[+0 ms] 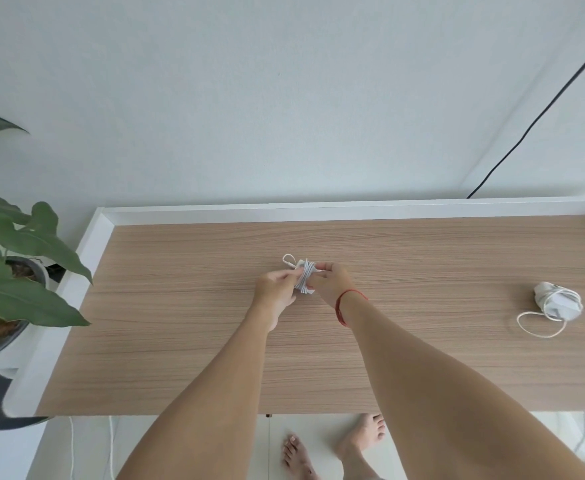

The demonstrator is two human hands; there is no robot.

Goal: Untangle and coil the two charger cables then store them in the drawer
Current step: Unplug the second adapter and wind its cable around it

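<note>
Both hands (274,287) (329,280) together around coiled charger cable (304,279)

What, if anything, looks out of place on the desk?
The charger on the right is only partly wound: a loop of its cable trails loose on the desk. The other charger, in the left hand and right hand, looks tightly wrapped.

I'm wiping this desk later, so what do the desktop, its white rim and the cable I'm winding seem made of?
Desktop: probably wood-effect laminate or veneer, matte; straight, even grain lines run across it. White rim: likely painted or laminated board, smooth; no grain shows. Cable: white flexible plastic or rubber sheath, since it bends in tight turns.
</note>
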